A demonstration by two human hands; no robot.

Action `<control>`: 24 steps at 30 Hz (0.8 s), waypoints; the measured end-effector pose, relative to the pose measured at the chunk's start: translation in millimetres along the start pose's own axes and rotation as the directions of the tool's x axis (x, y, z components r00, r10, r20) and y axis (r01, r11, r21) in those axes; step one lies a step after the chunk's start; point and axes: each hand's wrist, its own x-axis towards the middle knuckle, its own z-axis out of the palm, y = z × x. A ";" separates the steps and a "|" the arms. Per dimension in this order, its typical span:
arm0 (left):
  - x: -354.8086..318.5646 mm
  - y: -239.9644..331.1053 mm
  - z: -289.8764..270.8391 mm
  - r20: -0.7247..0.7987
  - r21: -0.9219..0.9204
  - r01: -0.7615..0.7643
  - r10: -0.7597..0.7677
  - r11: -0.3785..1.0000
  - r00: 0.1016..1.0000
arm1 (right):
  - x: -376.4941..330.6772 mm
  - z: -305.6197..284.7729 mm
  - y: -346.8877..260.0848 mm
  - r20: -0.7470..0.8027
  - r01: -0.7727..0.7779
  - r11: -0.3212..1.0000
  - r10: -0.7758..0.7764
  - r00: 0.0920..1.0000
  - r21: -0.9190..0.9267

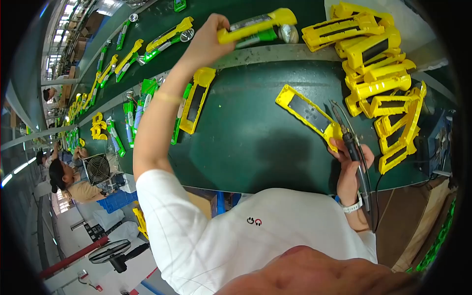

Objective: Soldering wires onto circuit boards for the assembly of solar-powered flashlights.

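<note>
At the far side, my left hand [212, 37] is closed on one end of a yellow plastic housing [258, 25]. This housing lies over a green piece with a round silvery reflector [287, 34]. Near the table's front right, my right hand [351, 160] has its fingers around the dark handle of a soldering iron [352, 147], whose metal tip points away from me. Its fingertips also touch the end of another yellow housing [307, 111], which shows a dark strip inside and tilts across the green table. Whether they grip that housing firmly, I cannot tell.
Yellow housings [376, 88] are heaped at the right. Beside my left forearm stands another yellow housing [196, 101] among green parts. Yellow and green assemblies [164, 39] run along the far belt. At the left are a co-worker [73, 182] and a boxed fan [98, 168].
</note>
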 end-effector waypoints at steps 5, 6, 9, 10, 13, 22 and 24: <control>56.1 -49.3 -17.9 0.324 -0.041 -0.011 0.023 0.999 0.946 | -9.5 5.7 -0.5 -0.120 -0.068 0.996 0.074 0.990 0.052; 77.9 -54.1 -30.2 0.522 -0.065 0.219 -0.154 0.974 0.839 | -6.1 7.6 -8.7 -0.151 -0.087 0.996 0.092 0.984 0.035; 116.4 -65.1 -58.1 0.427 -0.009 0.469 -0.421 0.883 0.801 | -13.2 -1.7 7.9 -0.163 -0.064 0.992 0.080 0.983 0.106; 135.3 -83.8 -55.3 0.260 0.157 0.396 -0.425 0.905 0.867 | -9.3 0.3 3.8 -0.160 -0.095 0.990 0.111 0.981 0.102; 189.4 -109.6 -17.7 0.036 0.383 0.383 -0.427 0.841 0.903 | -6.1 8.4 0.4 -0.213 -0.103 0.990 0.121 0.970 0.093; 130.3 -90.4 -70.0 -0.199 0.350 0.418 -0.370 0.838 0.907 | -9.2 9.0 -2.4 -0.128 -0.078 0.991 0.092 0.987 0.110; 89.2 -58.8 -69.0 -0.017 0.137 0.246 -0.246 0.960 0.969 | -15.9 1.0 4.1 -0.102 -0.104 0.990 0.115 0.988 0.099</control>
